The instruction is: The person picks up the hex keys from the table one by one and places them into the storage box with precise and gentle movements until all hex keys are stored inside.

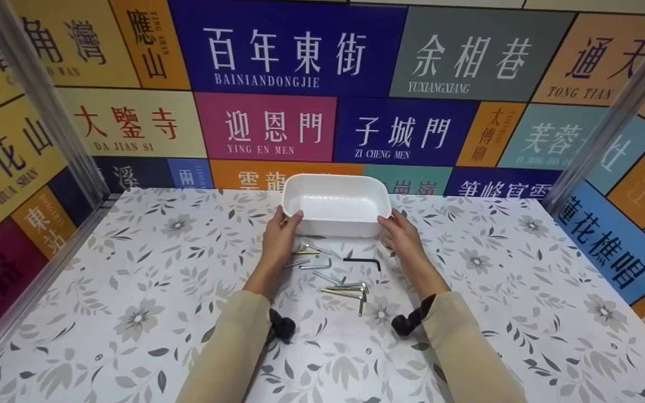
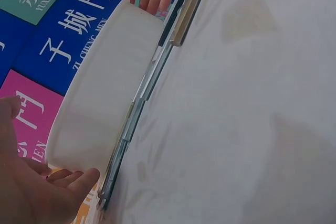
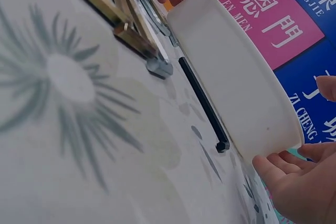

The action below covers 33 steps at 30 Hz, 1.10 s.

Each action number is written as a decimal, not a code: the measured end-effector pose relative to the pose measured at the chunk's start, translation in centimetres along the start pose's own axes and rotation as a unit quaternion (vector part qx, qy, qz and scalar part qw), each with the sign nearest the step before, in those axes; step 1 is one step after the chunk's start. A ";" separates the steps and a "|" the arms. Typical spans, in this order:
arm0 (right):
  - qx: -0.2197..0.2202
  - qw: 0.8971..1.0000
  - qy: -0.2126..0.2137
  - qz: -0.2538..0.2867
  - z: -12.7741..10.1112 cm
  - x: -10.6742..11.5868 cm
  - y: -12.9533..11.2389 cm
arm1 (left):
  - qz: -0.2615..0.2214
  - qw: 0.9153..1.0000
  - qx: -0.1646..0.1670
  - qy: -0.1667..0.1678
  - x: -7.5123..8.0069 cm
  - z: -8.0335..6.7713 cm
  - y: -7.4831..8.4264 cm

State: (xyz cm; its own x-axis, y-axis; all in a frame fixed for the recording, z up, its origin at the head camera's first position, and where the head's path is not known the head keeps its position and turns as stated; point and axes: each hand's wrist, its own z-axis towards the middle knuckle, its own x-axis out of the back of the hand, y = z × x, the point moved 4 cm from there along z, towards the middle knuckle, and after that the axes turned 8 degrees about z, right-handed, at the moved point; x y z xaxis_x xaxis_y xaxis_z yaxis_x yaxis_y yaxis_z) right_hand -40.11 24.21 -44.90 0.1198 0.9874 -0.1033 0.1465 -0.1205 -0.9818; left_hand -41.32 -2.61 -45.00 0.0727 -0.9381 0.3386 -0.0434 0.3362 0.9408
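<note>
A white rectangular dish is tipped toward me just above the floral table, its inside bare. My left hand grips its left end, thumb on the rim and fingers underneath. My right hand holds the right end the same way. Several hex keys lie scattered on the cloth right in front of the dish: silver ones, brass-coloured ones, and a black one. From the left wrist view the dish's underside hangs over the keys.
The table has a flower-patterned cloth. Aluminium frame posts stand at the back corners, with a rail along the left edge. Walls of coloured sign panels close the back and sides.
</note>
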 end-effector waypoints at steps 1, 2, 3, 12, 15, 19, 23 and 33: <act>0.002 1.000 0.000 0.001 0.0 0.0 0.0 | 0.001 1.000 -0.001 0.000 0.0 0.0 0.0; 0.004 1.000 0.001 0.001 -0.1 0.0 0.1 | 0.003 1.000 0.001 -0.001 0.0 -0.1 0.0; 0.005 1.000 0.003 0.000 -0.1 0.0 0.1 | 0.002 1.000 -0.002 0.000 0.0 -0.1 0.0; 0.001 0.999 0.013 -0.029 -0.4 -0.1 0.2 | -0.013 1.000 0.020 0.001 0.6 -0.3 -0.1; -0.004 0.999 0.038 -0.025 -0.5 0.0 0.0 | -0.007 1.000 0.030 -0.001 1.1 -0.6 -0.1; 0.008 0.996 0.084 -0.032 -0.7 0.3 -0.5 | -0.005 0.999 0.035 -0.003 1.5 -0.7 0.1; 0.017 0.991 0.112 -0.064 -0.5 0.7 -0.8 | -0.010 0.999 0.050 -0.005 1.7 -0.7 0.1; 0.027 0.985 0.152 -0.080 0.4 2.0 -0.7 | -0.023 0.999 0.032 0.000 1.0 -0.6 0.3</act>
State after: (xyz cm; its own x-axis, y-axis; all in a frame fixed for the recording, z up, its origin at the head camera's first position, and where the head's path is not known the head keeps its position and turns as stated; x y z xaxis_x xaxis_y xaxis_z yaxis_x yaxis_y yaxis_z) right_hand -40.36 26.35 -44.45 0.3893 0.9159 0.0976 0.1357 0.0478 -0.9896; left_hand -40.64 -3.42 -44.31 0.0770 -0.9526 0.2943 -0.1027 0.2860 0.9527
